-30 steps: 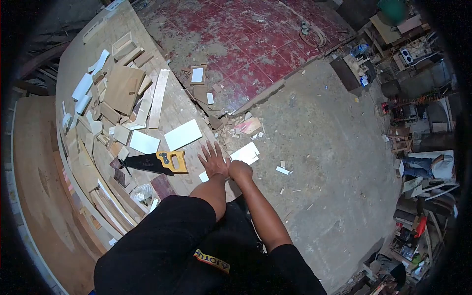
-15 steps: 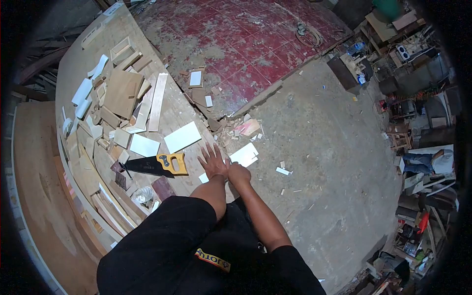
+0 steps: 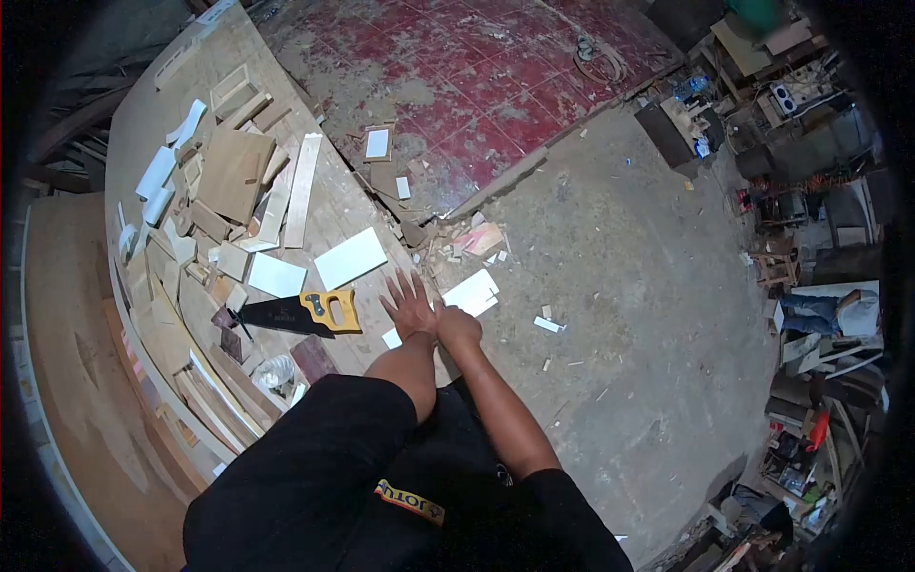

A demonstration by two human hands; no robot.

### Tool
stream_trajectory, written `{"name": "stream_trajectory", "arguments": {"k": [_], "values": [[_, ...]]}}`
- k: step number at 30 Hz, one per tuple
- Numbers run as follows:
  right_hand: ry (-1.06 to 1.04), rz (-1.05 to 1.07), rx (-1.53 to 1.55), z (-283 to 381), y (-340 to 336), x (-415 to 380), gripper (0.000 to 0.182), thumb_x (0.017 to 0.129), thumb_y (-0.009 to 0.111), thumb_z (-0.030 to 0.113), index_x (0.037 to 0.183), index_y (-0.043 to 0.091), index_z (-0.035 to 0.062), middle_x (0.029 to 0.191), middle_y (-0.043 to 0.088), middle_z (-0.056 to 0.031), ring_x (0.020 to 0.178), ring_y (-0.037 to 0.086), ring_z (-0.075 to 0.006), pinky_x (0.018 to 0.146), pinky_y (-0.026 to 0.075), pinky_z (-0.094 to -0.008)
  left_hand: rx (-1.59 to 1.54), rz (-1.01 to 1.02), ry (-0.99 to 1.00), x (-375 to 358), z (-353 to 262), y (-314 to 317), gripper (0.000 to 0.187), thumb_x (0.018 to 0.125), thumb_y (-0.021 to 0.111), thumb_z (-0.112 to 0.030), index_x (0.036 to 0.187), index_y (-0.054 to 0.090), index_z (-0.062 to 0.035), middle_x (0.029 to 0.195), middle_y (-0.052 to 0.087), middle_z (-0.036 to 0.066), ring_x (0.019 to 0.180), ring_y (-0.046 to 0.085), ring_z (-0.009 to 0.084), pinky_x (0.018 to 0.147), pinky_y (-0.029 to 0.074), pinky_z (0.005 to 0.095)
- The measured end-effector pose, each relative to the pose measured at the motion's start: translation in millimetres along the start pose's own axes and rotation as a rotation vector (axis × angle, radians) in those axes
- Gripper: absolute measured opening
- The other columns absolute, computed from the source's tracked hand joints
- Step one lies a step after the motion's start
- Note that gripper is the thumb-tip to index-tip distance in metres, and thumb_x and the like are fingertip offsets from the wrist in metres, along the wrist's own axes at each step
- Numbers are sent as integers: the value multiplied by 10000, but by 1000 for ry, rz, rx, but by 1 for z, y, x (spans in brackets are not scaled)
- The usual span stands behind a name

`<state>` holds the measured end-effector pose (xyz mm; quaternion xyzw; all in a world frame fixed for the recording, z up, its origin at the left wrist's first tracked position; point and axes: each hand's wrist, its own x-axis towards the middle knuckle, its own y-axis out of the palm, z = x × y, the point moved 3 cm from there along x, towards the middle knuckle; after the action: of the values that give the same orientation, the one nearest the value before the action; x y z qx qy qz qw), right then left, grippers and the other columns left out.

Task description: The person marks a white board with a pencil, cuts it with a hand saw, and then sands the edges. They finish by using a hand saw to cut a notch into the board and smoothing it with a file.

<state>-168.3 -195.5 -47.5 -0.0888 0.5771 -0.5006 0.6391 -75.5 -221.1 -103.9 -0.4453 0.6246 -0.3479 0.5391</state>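
Observation:
My left hand (image 3: 411, 313) presses flat with spread fingers on a white board (image 3: 474, 292) at the worktable's edge. The board passes under my hands, and its notched end sticks out past the edge. Close beside the left hand, my right hand (image 3: 458, 327) is closed in a fist over the board; what it grips is hidden. A handsaw with a yellow handle (image 3: 354, 311) lies to the left on the worktable (image 3: 343, 203). Two more white pieces, a larger one (image 3: 350, 258) and a smaller one (image 3: 277, 275), lie beyond the saw.
Wood offcuts (image 3: 232, 176) are piled on the table's left part. A clear plastic item (image 3: 274, 373) and a dark reddish piece (image 3: 313, 358) lie near my sleeve. Scraps litter the concrete floor (image 3: 639, 315). At the far right a person (image 3: 816, 315) is partly visible.
The whole view has shifted slightly. My left hand remains spread and my right hand closed, both in nearly the same place on the board.

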Motion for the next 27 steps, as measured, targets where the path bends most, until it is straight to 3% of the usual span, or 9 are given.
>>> {"name": "stream_trajectory", "arguments": {"k": [1,5,8,12,17,19,21,27], "values": [[-45,7,9,-2,-2,-3,343,947,482,197,1105,693,-23,1103,700,-259,1020,698,-402,867,552,-490,9,1,-3,0,0,-3,852,928,480,-444,1605,124,-68,1672,-21,203,1531,-32,431,1187,-6,646],[13,117,-2,-34,-1,-24,339,917,479,159,1098,699,-23,1100,697,-272,1023,696,-411,871,551,-498,24,-74,13,-7,0,4,840,928,481,-430,1605,135,-74,1671,-8,205,1530,-24,434,1186,-2,648],[50,148,7,-25,-22,-49,327,911,483,154,1071,713,-16,1096,698,-273,1027,697,-408,874,552,-491,69,-48,-2,-8,-1,0,820,947,440,-465,1603,141,-74,1673,-6,190,1532,2,421,1193,3,640],[79,71,38,-19,-4,-13,313,915,517,179,1058,718,-14,1093,705,-257,1023,703,-396,839,570,-465,57,-44,0,-8,-2,-2,821,946,440,-458,1606,132,-80,1674,-7,186,1532,-3,420,1195,-6,637],[31,-20,69,-23,10,-13,276,911,529,131,1123,597,-33,1003,715,-261,939,714,-409,800,568,-502,54,-19,-9,-6,-1,-2,846,926,467,-452,1607,127,-82,1674,-1,191,1532,-18,425,1193,3,640],[-159,-40,5,-24,7,-26,254,901,515,82,1119,555,-43,966,706,-282,910,707,-434,793,557,-529,46,-33,1,-9,-3,-4,863,912,490,-444,1605,130,-77,1672,5,202,1530,-23,436,1189,17,646],[-126,-39,13,-31,8,-29,262,901,506,87,1117,559,-50,966,704,-286,910,704,-444,793,554,-534,68,-10,-18,-10,-4,-6,842,931,444,-469,1610,119,-92,1677,-7,175,1536,-26,406,1197,-13,631],[-17,4,31,-40,7,-53,301,922,457,134,1126,566,-59,980,706,-281,922,701,-448,809,549,-535,37,-29,3,-7,-1,-2,833,917,487,-436,1594,178,-60,1669,-8,209,1528,-28,437,1192,5,638]]}}
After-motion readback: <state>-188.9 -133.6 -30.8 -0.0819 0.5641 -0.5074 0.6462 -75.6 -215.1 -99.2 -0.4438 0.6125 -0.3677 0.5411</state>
